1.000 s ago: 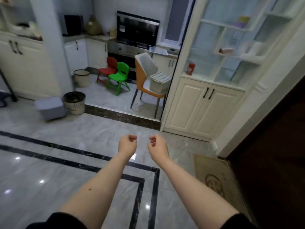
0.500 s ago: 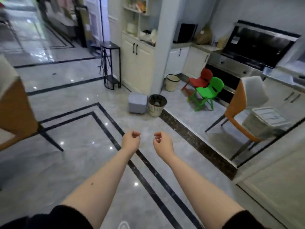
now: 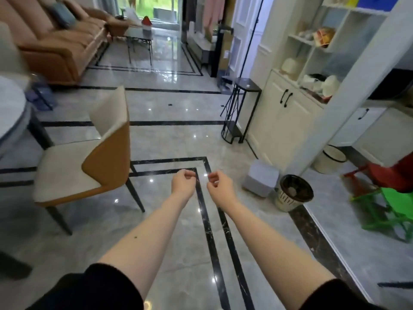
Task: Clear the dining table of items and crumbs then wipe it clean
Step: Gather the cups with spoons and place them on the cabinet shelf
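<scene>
A polished marble floor (image 3: 169,135) with black inlay bands is seen filling the room, and only a blurred grey arc of the round dining tabletop (image 3: 11,113) is caught at the far left edge, at about nine o'clock. Nothing on its surface can be made out. An orange-and-cream dining chair (image 3: 89,162) is stood between that tabletop and the hands, at roughly ten o'clock from them.

The step in hand is judged to be the approach: the table has not yet been reached, and no clearing or wiping is seen. A turn toward nine o'clock and a few steps past the chair would be called for next, so that the items on the table can be brought within reach.

A wastebasket (image 3: 292,193) is set on the floor at three o'clock, near a small grey box (image 3: 261,177).

The left hand (image 3: 183,182) and right hand (image 3: 220,185) are held out in front, just beside each other, fingers curled in, nothing gripped. Both are well apart from the tabletop.
</scene>
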{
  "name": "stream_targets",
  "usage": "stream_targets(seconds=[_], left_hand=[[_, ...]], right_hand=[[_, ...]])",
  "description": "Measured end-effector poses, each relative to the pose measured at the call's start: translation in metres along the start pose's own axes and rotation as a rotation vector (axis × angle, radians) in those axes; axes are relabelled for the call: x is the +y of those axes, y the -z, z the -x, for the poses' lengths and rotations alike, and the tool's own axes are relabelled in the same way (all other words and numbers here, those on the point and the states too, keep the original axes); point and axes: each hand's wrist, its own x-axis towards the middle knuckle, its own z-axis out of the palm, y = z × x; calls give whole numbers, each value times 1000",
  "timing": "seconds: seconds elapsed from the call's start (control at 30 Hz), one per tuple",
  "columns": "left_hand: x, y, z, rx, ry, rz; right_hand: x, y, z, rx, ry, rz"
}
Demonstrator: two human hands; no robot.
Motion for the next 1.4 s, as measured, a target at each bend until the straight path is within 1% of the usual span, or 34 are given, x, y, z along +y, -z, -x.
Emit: stream_targets(seconds=[0.23, 0.37, 0.5, 0.6, 0.67, 0.77, 0.9, 1.1, 1.3, 1.4], left_hand=[[52, 30, -170, 294, 31, 64], [95, 58, -252, 445, 25, 54], [128, 97, -313, 643, 8, 48], [136, 133, -353, 734, 19, 32], [138, 159, -387, 812, 33, 36], [141, 192, -440, 894, 41, 45], [144, 238, -515, 968, 55, 117], [149, 302, -604, 1080, 120, 167], [147, 348, -690, 1204, 184, 180], [145, 364, -740, 1268, 228, 195]], right_hand=[[-65, -46, -189, -213, 191, -68], [-115, -62, -291, -365, 286, -43], [-170, -99, -367, -433, 386, -4], [-205, -136, -404, -477, 434, -9], [-228, -165, -434, -548, 491, -22], [-263, -203, -476, -637, 566, -27], [-312, -258, -533, -705, 631, -18], [-375, -335, -608, -821, 682, -1], [-424, -406, -691, -934, 721, -21], [-446, -440, -739, -1007, 774, -17]])
